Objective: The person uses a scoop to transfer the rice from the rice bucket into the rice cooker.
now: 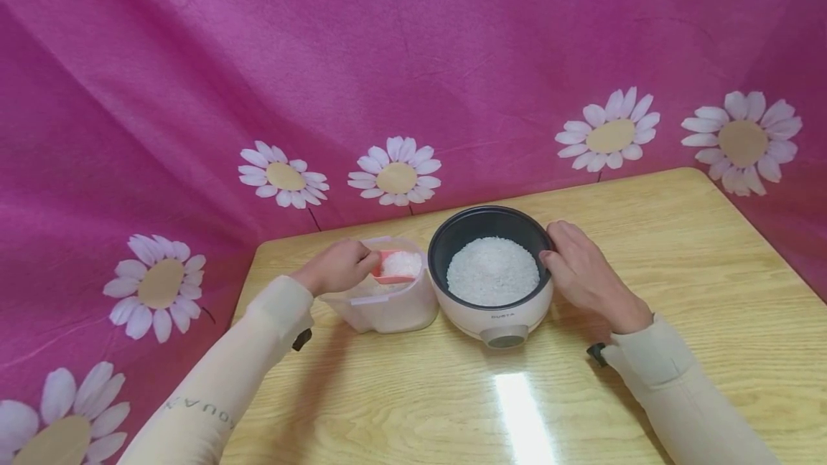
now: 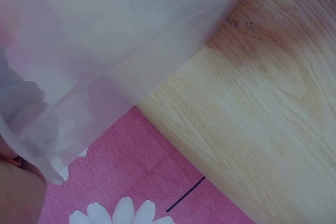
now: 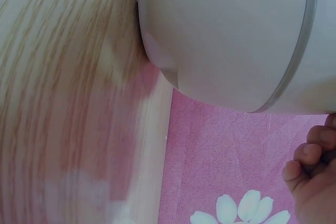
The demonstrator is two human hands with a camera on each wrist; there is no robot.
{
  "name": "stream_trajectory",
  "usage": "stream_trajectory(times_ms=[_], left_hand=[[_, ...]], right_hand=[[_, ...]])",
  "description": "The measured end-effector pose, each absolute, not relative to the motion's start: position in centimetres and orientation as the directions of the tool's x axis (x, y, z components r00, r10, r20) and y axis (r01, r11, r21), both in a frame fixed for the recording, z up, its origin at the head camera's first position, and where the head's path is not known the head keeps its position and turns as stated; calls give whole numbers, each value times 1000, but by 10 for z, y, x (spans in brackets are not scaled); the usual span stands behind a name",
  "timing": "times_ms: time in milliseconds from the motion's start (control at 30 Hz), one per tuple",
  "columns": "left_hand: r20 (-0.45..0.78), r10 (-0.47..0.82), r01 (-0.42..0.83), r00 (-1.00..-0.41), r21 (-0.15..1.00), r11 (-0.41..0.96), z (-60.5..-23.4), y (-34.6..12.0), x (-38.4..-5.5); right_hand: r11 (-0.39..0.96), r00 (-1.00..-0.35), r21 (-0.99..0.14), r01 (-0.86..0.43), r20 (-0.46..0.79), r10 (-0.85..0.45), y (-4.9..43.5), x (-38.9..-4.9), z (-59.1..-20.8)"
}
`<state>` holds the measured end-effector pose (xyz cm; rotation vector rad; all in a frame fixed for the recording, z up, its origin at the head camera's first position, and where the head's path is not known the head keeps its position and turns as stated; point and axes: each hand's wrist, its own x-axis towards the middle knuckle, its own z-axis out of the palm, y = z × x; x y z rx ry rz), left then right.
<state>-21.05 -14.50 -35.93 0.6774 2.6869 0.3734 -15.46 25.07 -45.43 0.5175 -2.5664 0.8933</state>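
My left hand pinches the handle end of a coral-pink scoop, which is heaped with white rice. The scoop is at the mouth of a translucent plastic bin, with more rice partly visible below it. Touching the bin on its right is a round white electric cooker with a dark inner pot, holding a wide mound of rice. My right hand grips the cooker's right rim, thumb on the edge; in the right wrist view its curled fingers show beside the white wall.
Everything stands on a light wood-grain table. A magenta cloth printed with white daisies hangs behind the table and at its sides. The cooker's grey dial faces me.
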Motion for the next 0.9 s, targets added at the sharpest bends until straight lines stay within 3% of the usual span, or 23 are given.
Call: stream_trajectory(times_ms=[900], left_hand=[[-200,464,377,-863,357,855,-342,-159,-201]], right_hand=[[741,-880,-518,-427,427,-209,249,-154,-452]])
